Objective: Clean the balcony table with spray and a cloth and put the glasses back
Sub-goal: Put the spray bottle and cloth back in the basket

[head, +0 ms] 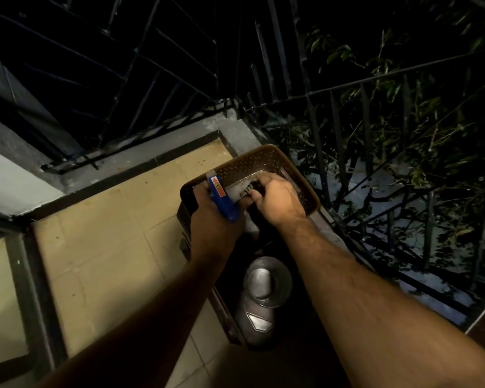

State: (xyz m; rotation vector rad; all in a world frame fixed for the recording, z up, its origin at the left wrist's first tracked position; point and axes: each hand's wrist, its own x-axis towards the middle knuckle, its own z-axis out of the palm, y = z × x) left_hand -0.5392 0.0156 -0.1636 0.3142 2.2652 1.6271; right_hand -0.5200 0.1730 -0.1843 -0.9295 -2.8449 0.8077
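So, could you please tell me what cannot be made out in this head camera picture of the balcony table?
- Spray bottle: only its blue top shows; the left hand wraps the body.
- Thing under the right hand: covered by the fingers and blurred.
- Table: mostly hidden by the brown tray, the arms and darkness.
- Steel glass: its contents are too dark to tell.

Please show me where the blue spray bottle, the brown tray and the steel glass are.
blue spray bottle (221,198): head view, on its blue trigger head.
brown tray (266,152): head view, on its far rim.
steel glass (267,281): head view, on its round top.
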